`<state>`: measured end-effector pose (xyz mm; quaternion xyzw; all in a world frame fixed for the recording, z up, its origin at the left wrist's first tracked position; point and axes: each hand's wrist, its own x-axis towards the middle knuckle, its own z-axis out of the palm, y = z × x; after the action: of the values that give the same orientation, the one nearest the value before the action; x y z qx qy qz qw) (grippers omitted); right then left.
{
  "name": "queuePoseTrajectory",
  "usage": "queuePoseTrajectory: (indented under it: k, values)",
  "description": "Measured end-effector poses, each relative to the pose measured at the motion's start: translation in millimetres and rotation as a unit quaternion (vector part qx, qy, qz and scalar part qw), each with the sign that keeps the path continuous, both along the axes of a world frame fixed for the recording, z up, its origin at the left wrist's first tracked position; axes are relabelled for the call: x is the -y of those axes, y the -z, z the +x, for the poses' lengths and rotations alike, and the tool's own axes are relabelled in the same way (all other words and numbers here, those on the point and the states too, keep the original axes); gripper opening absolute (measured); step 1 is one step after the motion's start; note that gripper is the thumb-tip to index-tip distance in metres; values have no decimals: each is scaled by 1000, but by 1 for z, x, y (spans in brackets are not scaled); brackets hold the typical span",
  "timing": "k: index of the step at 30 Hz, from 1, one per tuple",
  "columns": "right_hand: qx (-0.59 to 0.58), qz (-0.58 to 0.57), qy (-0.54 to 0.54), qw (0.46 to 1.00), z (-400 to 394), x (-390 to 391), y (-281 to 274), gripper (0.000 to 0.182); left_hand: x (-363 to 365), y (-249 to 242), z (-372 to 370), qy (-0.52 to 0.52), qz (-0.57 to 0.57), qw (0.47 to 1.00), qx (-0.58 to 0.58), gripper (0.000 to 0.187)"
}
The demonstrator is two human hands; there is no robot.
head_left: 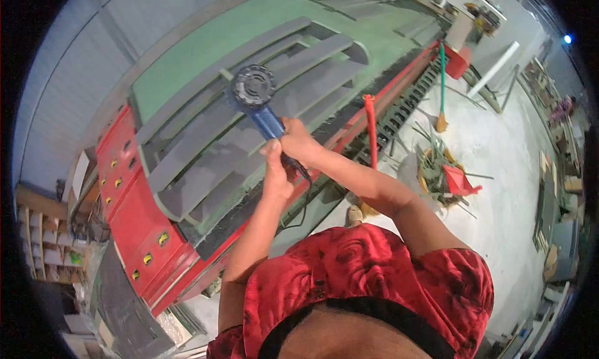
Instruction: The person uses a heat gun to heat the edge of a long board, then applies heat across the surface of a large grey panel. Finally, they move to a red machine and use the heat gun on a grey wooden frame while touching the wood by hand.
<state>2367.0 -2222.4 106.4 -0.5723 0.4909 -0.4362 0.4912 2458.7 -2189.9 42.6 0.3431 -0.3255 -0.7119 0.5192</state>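
Both hands, left hand and right hand, wrapped tight round the blue grinder, disc over the grey strips on the green bench. Looks mid-sanding; next pass needs steady pressure.

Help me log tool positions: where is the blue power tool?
In the head view, upper centre-left: the blue power tool is gripped by both hands over grey strips on the green table.

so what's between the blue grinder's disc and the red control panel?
Head view: long grey strips on the green table lie between the grinder and the red panel.
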Motion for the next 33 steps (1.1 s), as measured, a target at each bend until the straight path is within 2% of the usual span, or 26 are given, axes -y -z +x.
queuePoseTrajectory:
  k: [1, 2, 5, 7, 10, 18, 22, 23, 26, 28, 30, 33]
  values:
    - [18, 17, -20, 999, 4, 4, 4, 42, -3, 0, 0, -20, 15, 1000, -15, 74]
    - [22, 13, -38, 999, 7, 5, 9, 42, 7, 28, 12, 25, 13, 999, -36, 74]
    - [18, 6, -59, 998, 18, -1, 4, 43, -5, 15, 18, -2, 1, 1000, -29, 73]
    - [52, 31, -72, 996, 24, -3, 2, 44, -12, 4, 17, -55, 13, 998, -42, 72]
    - [3, -8, -62, 998, 33, 0, 6, 42, -20, -9, 21, -72, 25, 996, -52, 71]
    - [14, 18, -75, 997, 38, 3, 16, 43, -20, -9, 22, -82, -18, 994, -65, 62]
    - [19, 29, -86, 996, 37, 0, 14, 40, -18, 2, 25, -51, 2, 996, -76, 62]
    - [6, 2, -79, 997, 37, 1, 20, 38, -17, 6, 27, -27, 1, 996, -85, 62]
    - [44, 31, -88, 995, 41, -4, 16, 37, -12, 20, 20, -92, 16, 989, -112, 62]
    - [43, 39, -84, 995, 42, -3, 22, 37, -16, 9, 21, -94, 5, 987, -129, 61]
    - [33, 24, -74, 996, 45, -4, 27, 37, -23, -1, 25, -91, 36, 979, -179, 38]
    - [73, 47, -82, 993, 53, -9, 27, 36, -25, 7, 32, -106, 0, 979, -172, 39]
